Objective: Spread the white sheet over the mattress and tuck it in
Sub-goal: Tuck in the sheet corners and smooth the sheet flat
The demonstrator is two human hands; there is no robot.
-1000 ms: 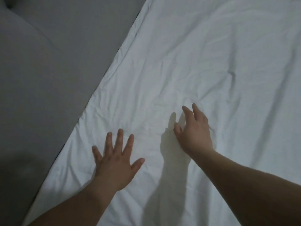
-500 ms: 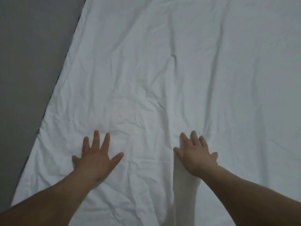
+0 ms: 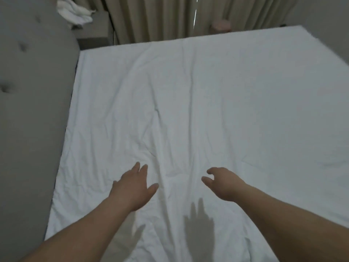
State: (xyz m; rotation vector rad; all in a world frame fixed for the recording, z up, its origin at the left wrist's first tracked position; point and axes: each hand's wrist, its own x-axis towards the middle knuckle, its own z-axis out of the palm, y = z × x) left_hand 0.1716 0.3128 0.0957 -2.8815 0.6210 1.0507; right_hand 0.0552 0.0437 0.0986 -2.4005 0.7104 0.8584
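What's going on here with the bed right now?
A person is making a bed. A white sheet lies spread across the mattress, with creases running down its middle. Both arms reach out over it: the left hand has its fingers straight, and the right hand has its fingers loosely curled, holding nothing. Shadows on the fabric below suggest both hands hover just above it. A grey padded headboard stands along the left side, and beige curtains hang beyond the far edge.
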